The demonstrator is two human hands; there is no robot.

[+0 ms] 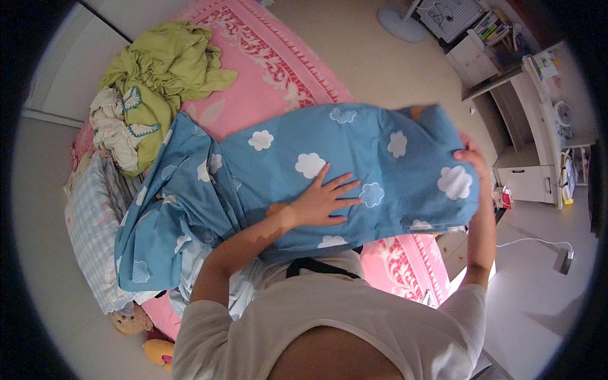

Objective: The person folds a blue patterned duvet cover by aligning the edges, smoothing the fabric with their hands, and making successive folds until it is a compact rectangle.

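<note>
A blue bedding cloth (266, 168) printed with white clouds stretches across in front of me. Its right part is folded into a long, fairly smooth band, while the left part lies bunched in loose folds. My left hand (326, 197) rests flat on the middle of the band with its fingers spread. At the far right end, my right hand (472, 157) grips the cloth's edge, fingertips on top and the rest partly hidden by the fabric. Under the cloth is a pink patterned bed cover (253, 69).
A crumpled green cloth (171, 63) and a white cloth (109, 120) lie at the far left, near a checked pillow (95, 221). A teddy bear (131, 321) sits at the lower left. On the right stand a white desk (525, 177) and a fan base (401, 24).
</note>
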